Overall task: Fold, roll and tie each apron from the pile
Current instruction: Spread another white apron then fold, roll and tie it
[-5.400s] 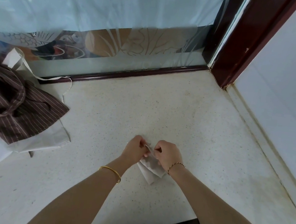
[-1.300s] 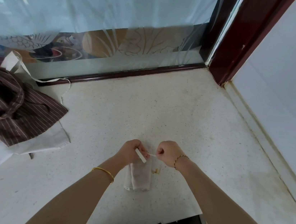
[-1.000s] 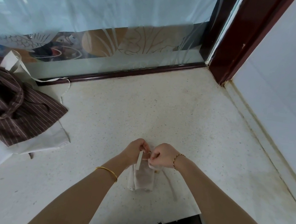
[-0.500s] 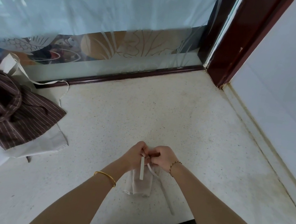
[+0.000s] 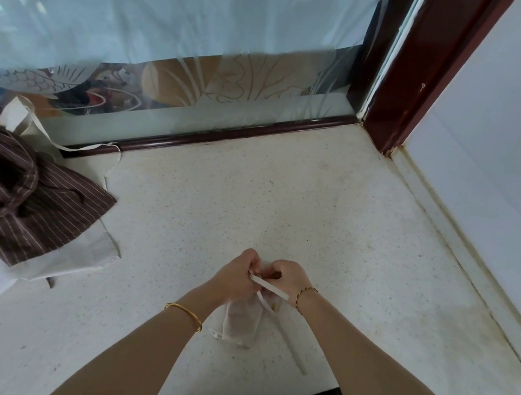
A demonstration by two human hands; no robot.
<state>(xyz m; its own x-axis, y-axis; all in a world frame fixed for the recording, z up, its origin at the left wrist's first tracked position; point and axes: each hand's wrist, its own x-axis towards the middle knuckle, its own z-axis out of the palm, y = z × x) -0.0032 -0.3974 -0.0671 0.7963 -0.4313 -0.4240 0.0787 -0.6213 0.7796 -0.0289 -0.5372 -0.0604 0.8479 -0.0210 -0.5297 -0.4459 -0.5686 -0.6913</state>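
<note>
Both hands, left hand (image 5: 235,280) and right hand (image 5: 285,277), pinch the white apron strap (image 5: 269,286) above the rolled white apron (image 5: 243,321) beneath them; slack could loosen the knot. The apron pile (image 5: 20,199) lies far left.

The speckled counter (image 5: 285,200) lay open ahead of and to the right of the hands, bounded at the back by the glass panel (image 5: 200,90) and dark sill (image 5: 228,133), at the right by the white wall (image 5: 505,163), and at the left by the apron pile (image 5: 20,199).
</note>
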